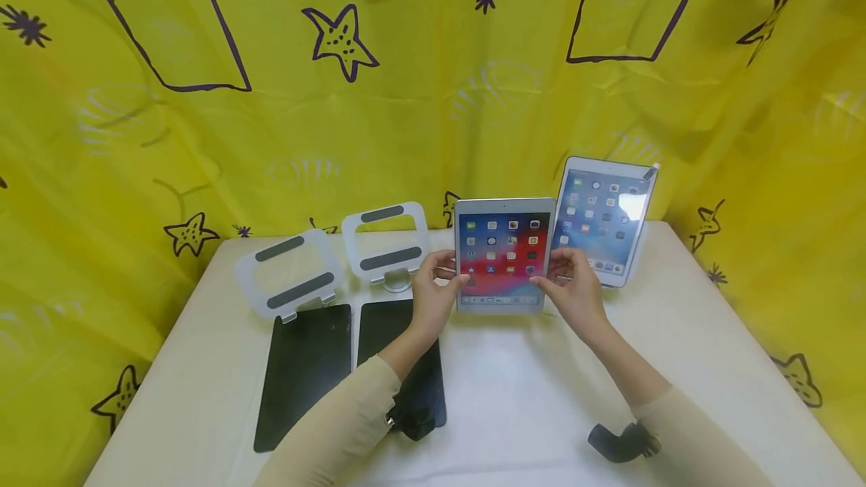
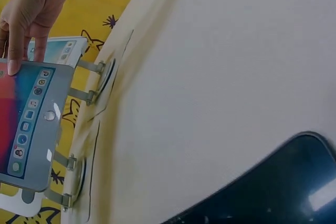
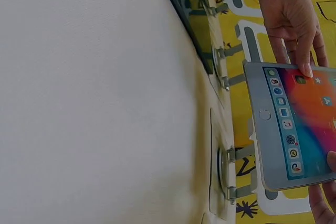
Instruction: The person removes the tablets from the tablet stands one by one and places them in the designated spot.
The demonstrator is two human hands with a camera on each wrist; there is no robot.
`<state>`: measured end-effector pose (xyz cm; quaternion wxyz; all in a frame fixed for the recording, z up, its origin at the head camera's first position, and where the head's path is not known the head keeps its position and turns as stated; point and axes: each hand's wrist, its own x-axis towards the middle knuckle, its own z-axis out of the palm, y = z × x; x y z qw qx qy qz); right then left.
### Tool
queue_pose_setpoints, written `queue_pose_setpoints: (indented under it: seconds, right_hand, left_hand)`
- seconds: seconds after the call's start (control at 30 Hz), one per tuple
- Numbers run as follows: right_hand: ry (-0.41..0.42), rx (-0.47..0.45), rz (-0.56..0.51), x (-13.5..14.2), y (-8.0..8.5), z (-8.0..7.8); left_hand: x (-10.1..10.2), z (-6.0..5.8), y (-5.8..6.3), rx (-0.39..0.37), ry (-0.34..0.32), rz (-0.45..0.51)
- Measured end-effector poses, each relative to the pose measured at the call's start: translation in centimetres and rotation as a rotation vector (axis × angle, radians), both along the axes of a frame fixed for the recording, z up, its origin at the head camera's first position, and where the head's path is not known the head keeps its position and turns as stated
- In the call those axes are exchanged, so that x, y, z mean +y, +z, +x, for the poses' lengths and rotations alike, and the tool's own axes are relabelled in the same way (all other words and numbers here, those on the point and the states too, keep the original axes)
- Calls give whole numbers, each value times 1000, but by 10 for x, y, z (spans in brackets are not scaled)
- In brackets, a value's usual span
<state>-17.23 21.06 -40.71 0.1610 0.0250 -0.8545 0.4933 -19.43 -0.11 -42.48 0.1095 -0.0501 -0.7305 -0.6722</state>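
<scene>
A silver-framed tablet point(image 1: 504, 258), its screen lit with app icons on a red and blue background, stands upright at the middle of the table. My left hand point(image 1: 433, 293) grips its left edge, thumb on the front. My right hand point(image 1: 576, 293) pinches the right edge the same way. Just behind this tablet a white stand point(image 3: 289, 207) shows in the right wrist view; whether the tablet rests on it, I cannot tell. To the right, a second lit tablet point(image 1: 595, 220) leans back on its own stand.
Two white folding stands with grey pads, one at the far left point(image 1: 331, 243) and one nearer the middle point(image 1: 424, 239), hold no tablet. Before them lie two dark tablets, a left one point(image 1: 304, 374) and a right one point(image 1: 386, 322) partly under my left arm. A yellow curtain point(image 1: 406, 134) hangs behind.
</scene>
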Motion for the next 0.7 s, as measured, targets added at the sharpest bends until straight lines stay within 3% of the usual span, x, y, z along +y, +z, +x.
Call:
queue_pose_setpoints:
  seconds: [0.3,0.53,0.7]
  right_hand:
    - [34,-86,2,0,-8,18]
    - [67,-139,17,-2,-17,29]
    - [84,-141,9,-2,-23,35]
  left_hand:
    - [-10,19,-14,-6,-27,-41]
    - [-19,35,-28,44,-51,-87]
    - [-22,43,-33,-20,-65,-85]
